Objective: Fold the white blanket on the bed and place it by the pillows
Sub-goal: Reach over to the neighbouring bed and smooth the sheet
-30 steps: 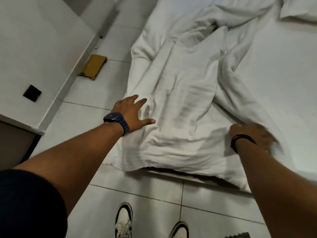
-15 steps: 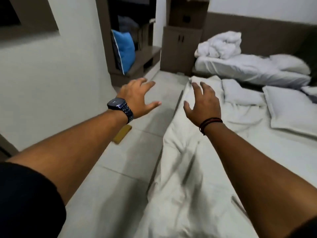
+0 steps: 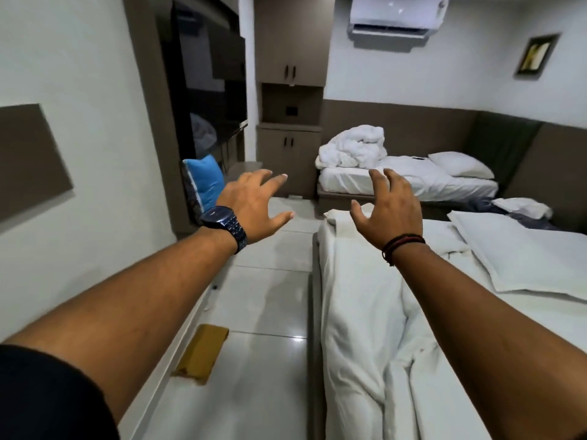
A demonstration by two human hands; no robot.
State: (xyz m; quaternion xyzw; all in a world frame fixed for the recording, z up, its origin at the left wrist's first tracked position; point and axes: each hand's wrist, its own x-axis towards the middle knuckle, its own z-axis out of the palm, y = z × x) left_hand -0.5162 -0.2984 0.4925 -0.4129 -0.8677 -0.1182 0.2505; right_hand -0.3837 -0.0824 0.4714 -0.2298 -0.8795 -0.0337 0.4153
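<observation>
The white blanket [image 3: 359, 312] lies in a long crumpled strip along the left edge of the near bed [image 3: 540, 328], running away from me. A flat white pillow [image 3: 521, 258] rests at the bed's right side. My left hand [image 3: 257, 204], with a dark watch on the wrist, hovers over the floor left of the bed, fingers spread and empty. My right hand [image 3: 389, 211], with a dark wristband, is raised above the blanket's far end, fingers apart, touching nothing.
A second bed [image 3: 409, 182] at the back carries a bunched white duvet [image 3: 352, 147] and a pillow [image 3: 460, 165]. A yellow-brown flat object [image 3: 201, 352] lies on the tiled floor [image 3: 270, 312]. A blue cushion [image 3: 203, 181] leans by the dark TV unit. A cabinet [image 3: 289, 154] stands at the back.
Both hands lifted off the blanket's near end and now reach forward in the air. My view swung up from the floor and bed edge to look along the bed into the room.
</observation>
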